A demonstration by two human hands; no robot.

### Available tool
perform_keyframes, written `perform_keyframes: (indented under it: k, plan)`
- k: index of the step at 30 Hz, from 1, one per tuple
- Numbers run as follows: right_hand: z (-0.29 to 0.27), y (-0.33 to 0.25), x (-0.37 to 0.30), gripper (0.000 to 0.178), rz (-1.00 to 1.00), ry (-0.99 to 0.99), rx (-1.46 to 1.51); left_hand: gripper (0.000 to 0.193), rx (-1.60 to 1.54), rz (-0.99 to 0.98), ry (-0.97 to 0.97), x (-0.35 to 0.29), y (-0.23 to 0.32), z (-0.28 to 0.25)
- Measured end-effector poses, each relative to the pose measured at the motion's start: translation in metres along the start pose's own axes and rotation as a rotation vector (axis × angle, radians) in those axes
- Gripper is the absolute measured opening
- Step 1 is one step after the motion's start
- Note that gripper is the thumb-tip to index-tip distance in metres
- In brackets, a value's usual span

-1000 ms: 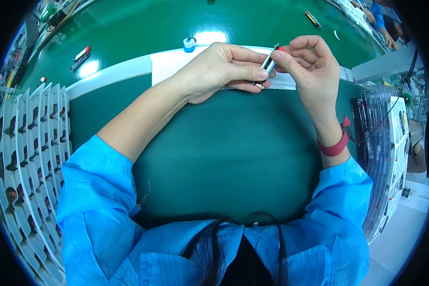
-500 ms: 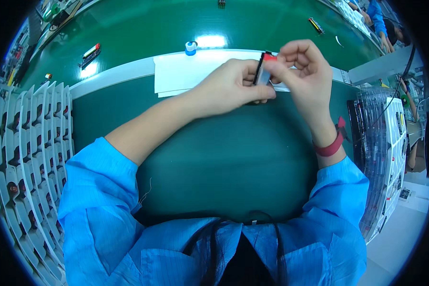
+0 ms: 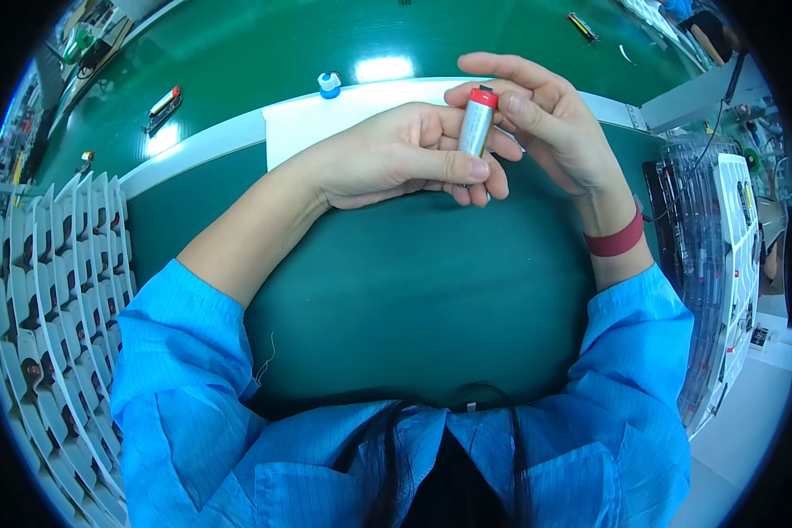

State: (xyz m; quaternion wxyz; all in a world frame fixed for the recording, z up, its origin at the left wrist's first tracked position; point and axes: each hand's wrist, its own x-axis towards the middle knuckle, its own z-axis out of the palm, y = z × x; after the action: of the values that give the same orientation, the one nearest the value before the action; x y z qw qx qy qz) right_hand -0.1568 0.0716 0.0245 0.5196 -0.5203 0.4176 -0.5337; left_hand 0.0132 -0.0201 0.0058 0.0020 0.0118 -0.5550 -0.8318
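Observation:
A small silver cylinder with a red cap [image 3: 478, 123] stands nearly upright between both hands, above the dark green mat [image 3: 414, 299]. My left hand [image 3: 396, 158] grips its lower end between thumb and fingers. My right hand [image 3: 546, 123] pinches the red-capped top with thumb and forefinger, the other fingers spread. A red band [image 3: 616, 239] circles my right wrist. Both forearms wear blue sleeves.
A white sheet [image 3: 326, 119] lies past the hands, with a small blue-and-white cap [image 3: 329, 84] beyond it. A white rack of slotted trays [image 3: 53, 290] lines the left side; clear trays [image 3: 704, 255] stand at the right. Another cylinder [image 3: 163, 106] lies on the far green surface.
Both hands have come nearer and lower in view, and the cylinder has turned from tilted to nearly upright with its red cap on top.

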Motion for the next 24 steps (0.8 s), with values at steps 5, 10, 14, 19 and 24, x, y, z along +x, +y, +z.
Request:
perform_keyframes:
  k: [5, 10, 14, 19, 24]
  plan:
    - [0.003, 0.003, 0.0, 0.035, -0.029, 0.078, 0.017, 0.036, 0.159, 0.035, 0.104, 0.001, -0.002, 0.001]
    - [-0.004, 0.011, 0.0, 0.026, -0.073, 0.367, -0.318, 0.029, 0.498, 0.055, 0.392, 0.004, -0.004, 0.003]
    - [0.004, 0.01, 0.003, 0.025, -0.111, 0.387, -0.255, 0.027, 0.39, 0.129, 0.406, 0.008, -0.011, -0.001]
    - [0.017, 0.004, 0.002, 0.031, -0.15, 0.435, -0.426, 0.029, 0.4, 0.146, 0.41, 0.008, -0.014, -0.002]
    - [0.016, 0.003, 0.001, 0.035, -0.207, 0.421, -0.499, 0.027, 0.387, 0.158, 0.435, 0.009, -0.016, -0.002]
